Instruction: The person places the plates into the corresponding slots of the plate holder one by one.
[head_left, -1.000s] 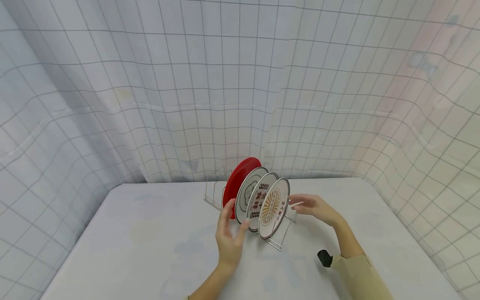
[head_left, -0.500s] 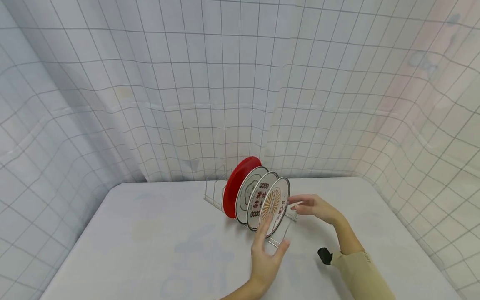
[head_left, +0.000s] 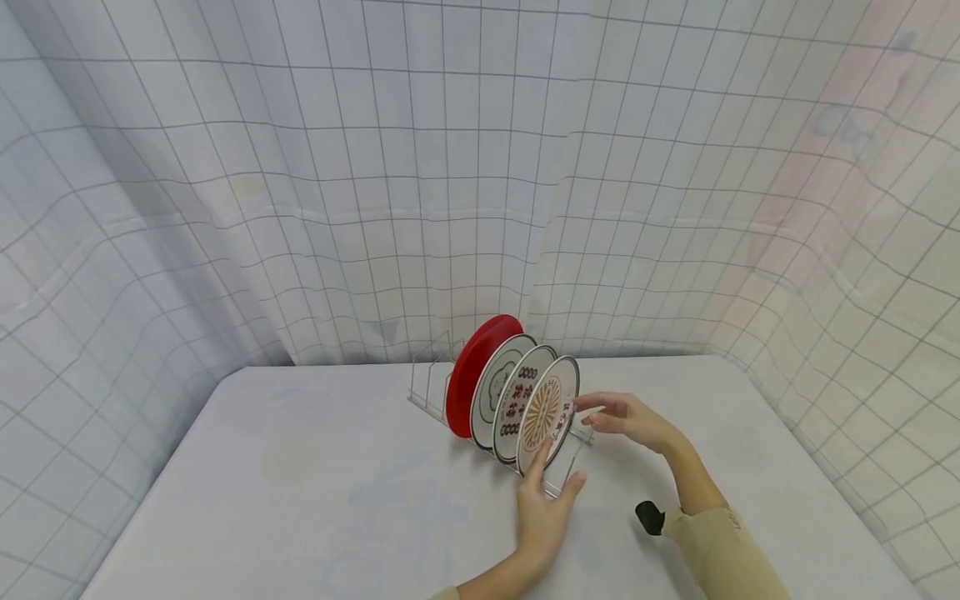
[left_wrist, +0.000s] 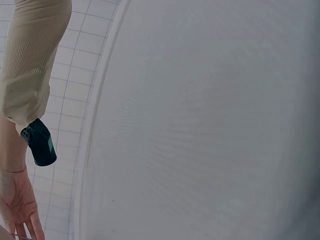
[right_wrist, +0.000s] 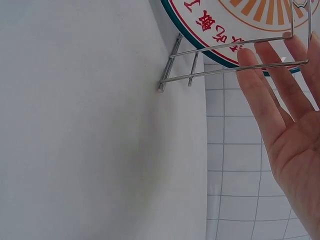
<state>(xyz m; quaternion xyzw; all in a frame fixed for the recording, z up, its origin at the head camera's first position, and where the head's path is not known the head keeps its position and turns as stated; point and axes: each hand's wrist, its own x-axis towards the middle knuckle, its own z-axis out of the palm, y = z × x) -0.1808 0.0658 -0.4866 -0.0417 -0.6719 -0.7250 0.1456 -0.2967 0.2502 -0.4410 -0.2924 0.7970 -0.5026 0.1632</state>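
Observation:
A wire dish rack stands on the table, holding several plates upright in a slanted row. At its back left is a red plate. Then come a white plate with a grey pattern, another with red characters, and a front plate with an orange sunburst. My left hand, fingers spread, reaches to the front plate's lower edge. My right hand is at its right rim. In the right wrist view, the right hand's extended fingers lie against the rack's end wires, beside the teal-rimmed plate.
The white tabletop spreads around the rack. A white cloth with a grid pattern hangs behind and at both sides. A small black device sits at the right sleeve's cuff.
My left hand has moved right, from in front of the middle plates to the front plate's lower edge. The right hand stays nearly in place; the plates and rack look unmoved.

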